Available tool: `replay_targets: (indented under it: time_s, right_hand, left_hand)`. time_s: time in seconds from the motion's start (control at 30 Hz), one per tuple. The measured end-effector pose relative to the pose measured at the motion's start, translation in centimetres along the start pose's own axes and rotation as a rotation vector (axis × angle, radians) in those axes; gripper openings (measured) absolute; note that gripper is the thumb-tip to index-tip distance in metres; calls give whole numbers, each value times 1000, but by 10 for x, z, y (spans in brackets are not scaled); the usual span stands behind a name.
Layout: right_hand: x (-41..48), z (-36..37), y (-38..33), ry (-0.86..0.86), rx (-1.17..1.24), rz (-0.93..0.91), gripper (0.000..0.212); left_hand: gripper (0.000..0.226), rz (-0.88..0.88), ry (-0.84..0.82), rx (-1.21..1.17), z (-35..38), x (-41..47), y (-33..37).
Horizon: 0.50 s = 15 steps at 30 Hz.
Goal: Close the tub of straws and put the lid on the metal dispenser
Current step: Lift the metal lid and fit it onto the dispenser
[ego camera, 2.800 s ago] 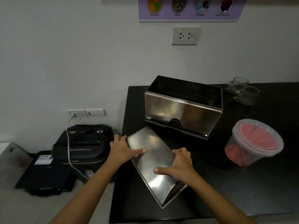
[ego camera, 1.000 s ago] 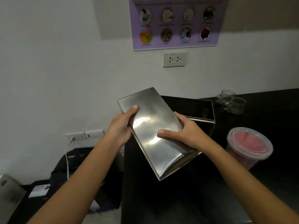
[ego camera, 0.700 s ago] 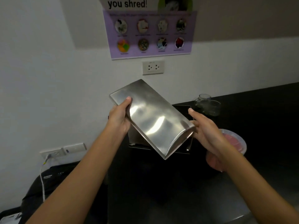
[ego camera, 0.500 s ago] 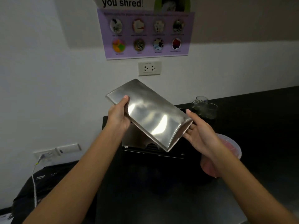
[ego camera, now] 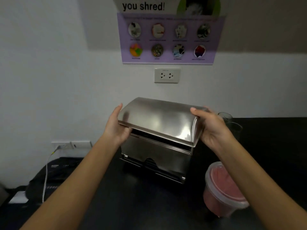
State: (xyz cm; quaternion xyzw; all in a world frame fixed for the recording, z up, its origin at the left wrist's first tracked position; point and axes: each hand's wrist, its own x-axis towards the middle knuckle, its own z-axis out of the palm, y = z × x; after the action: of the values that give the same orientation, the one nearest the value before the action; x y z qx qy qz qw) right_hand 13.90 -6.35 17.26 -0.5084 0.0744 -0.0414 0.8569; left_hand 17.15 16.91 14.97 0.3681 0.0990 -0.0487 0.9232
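A curved steel lid (ego camera: 159, 118) hovers just over the metal dispenser (ego camera: 154, 156), which stands on the black counter (ego camera: 132, 205). A dark gap shows between the lid's front edge and the box's rim. My left hand (ego camera: 116, 125) grips the lid's left end and my right hand (ego camera: 211, 127) grips its right end. The clear plastic tub of pink straws (ego camera: 222, 190) stands to the dispenser's right with its lid on, partly behind my right forearm.
Two glass jars (ego camera: 230, 122) sit at the back right by the wall. A wall socket (ego camera: 166, 75) and a purple poster (ego camera: 167, 39) hang above the dispenser. A black paper shredder (ego camera: 54, 176) with a white cable stands on the floor to the left.
Both hands lifted the lid off the counter, turned it from slanted to level, and brought it down over the dispenser's open top. My right hand shifted to the lid's right end.
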Motion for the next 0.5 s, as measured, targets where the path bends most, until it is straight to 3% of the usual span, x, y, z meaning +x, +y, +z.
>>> replay_targets:
  time_s: [0.1, 0.23, 0.37, 0.5]
  right_hand:
    - [3, 2, -1, -23, -4, 50, 39]
    - [6, -4, -1, 2, -31, 198, 37]
    - [7, -7, -2, 101, -55, 156, 24]
    - [5, 1, 8, 221, -25, 112, 17]
  left_hand:
    - [32, 12, 76, -20, -5, -2, 5]
    - [15, 53, 99, 28, -12, 0, 19]
    - [16, 63, 50, 415, -9, 9, 30]
    - [18, 205, 52, 673, -8, 22, 28]
